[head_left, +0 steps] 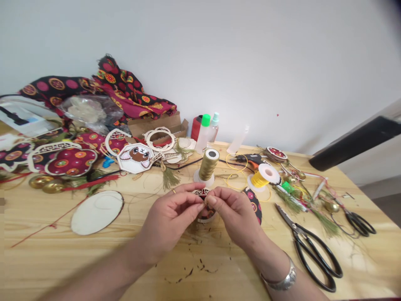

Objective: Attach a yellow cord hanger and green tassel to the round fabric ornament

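Observation:
My left hand [175,215] and my right hand [233,213] meet fingertip to fingertip near the middle of the table. Both pinch at something too small to make out, just above a small round ornament [206,217] with a pale fretwork top and dark patterned cloth. My hands partly cover this ornament. Directly behind it stands an olive thread spool [208,165]. A dark piece with red patterned cloth [254,205] lies beside my right hand and is partly hidden by it.
Large black scissors [310,246] lie at the right, with smaller scissors [360,223] beyond. A yellow thread spool [260,177] and glue gun [249,159] sit behind my right hand. At the left are a white oval [97,212] and patterned ornaments [71,161].

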### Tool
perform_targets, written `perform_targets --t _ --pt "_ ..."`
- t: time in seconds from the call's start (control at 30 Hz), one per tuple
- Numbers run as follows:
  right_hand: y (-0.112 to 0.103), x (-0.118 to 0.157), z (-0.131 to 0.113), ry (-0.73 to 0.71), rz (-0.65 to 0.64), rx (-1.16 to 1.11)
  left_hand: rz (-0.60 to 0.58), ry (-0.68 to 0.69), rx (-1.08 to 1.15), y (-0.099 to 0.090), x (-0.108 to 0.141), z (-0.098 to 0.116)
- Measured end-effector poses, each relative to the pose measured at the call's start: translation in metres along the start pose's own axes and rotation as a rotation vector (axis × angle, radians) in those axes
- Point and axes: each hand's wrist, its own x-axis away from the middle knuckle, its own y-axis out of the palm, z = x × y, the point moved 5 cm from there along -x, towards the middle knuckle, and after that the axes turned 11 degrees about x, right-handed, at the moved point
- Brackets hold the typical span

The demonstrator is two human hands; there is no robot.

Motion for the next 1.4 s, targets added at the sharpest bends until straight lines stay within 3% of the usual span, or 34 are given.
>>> perform_targets --t 0.13,0.3,0.37,0.53,0.67,0.9,1.07,1.27,1.4 --pt "-0.007 -0.001 0.002 0.001 0.097 0.08 -0.01 -0.042 0.034 -0.002 -0.001 -0.003" --pt "-0.024 0.0 -0.007 -0.179 0.399 0.246 0.032 -0.095 0.117 -0.006 -0.004 -0.009" --pt "-0.027 0.0 -0.007 -0.181 0.449 0.234 0.052 -0.12 0.194 -0.007 -0.005 -0.012" --pt "-0.022 -0.001 -0.006 -0.101 0.379 0.161 0.082 -0.16 0.352 -0.008 -0.006 -0.02" --pt "-0.014 0.001 -0.007 -0.13 0.316 0.194 0.085 -0.16 0.38 -0.008 -0.006 -0.023" --pt "-0.005 0.0 -0.003 -0.085 0.258 0.132 0.041 -0.102 0.109 -0.005 -0.003 -0.01" --pt "-0.005 0.0 -0.001 -0.073 0.229 0.112 0.012 -0.125 0.142 -0.004 -0.002 -0.012" --pt "-0.005 0.004 -0.01 -0.277 0.249 0.287 0.026 -0.226 0.389 -0.002 -0.005 -0.021" --pt "-0.004 0.009 -0.021 -0.401 0.223 0.425 -0.002 -0.255 0.409 0.001 -0.004 -0.024"
